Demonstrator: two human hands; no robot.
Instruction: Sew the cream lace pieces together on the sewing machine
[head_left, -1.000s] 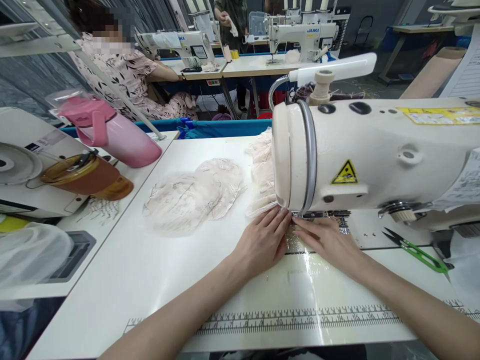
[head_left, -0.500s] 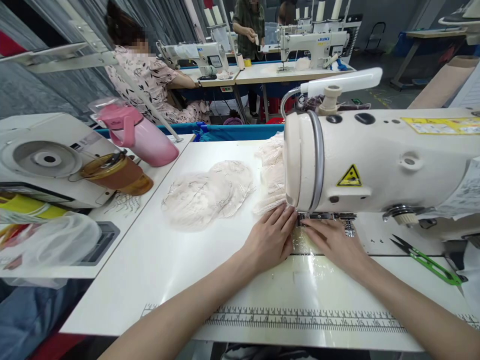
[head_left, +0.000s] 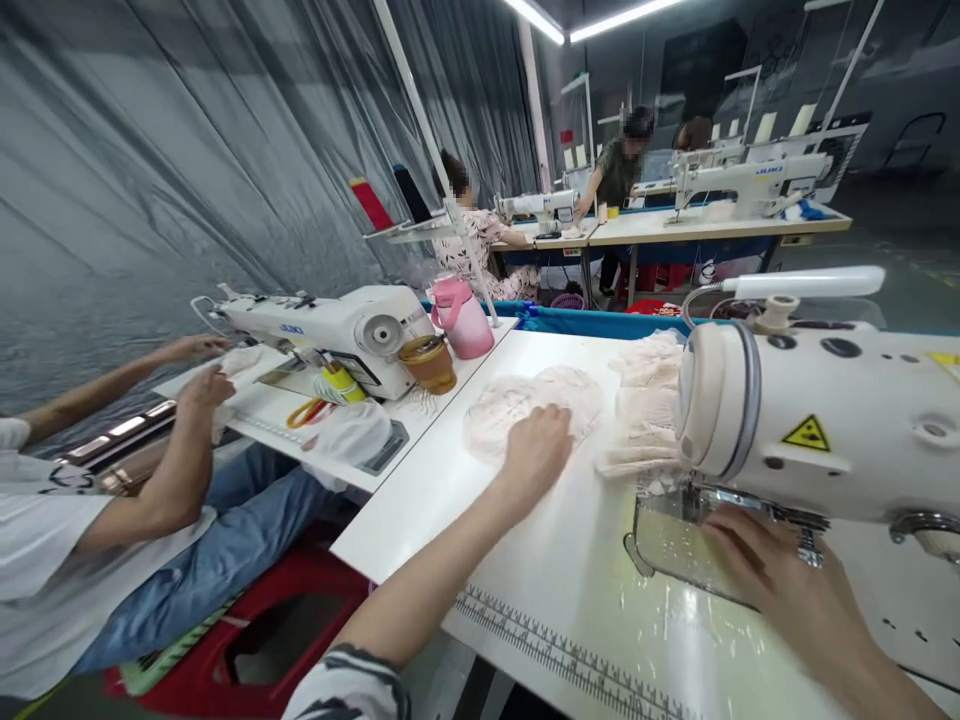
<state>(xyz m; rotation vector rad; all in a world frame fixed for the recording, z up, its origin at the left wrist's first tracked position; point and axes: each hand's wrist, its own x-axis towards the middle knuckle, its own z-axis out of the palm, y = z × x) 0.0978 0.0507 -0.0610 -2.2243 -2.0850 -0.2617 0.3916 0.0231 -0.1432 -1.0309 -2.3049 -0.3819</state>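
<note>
My left hand (head_left: 537, 447) lies palm down on the near edge of a flat pile of pale lace pieces (head_left: 525, 400) on the white table (head_left: 540, 560). Its fingers are curled over the fabric. My right hand (head_left: 780, 578) rests flat on sheer fabric on the bed of the cream sewing machine (head_left: 825, 420), just under the machine's head near the needle. A stack of folded lace pieces (head_left: 643, 410) sits between the flat pile and the machine.
A person in a white shirt and jeans (head_left: 112, 540) works at the sewing machine (head_left: 322, 325) on the table to the left. A pink jug (head_left: 461, 315) and a brown cup (head_left: 429, 362) stand there. Other people sew at far tables (head_left: 675, 225).
My left hand left the needle area and moved left onto the lace pile. My view swung left and up, bringing the neighbouring worker into sight. My right hand stayed by the needle.
</note>
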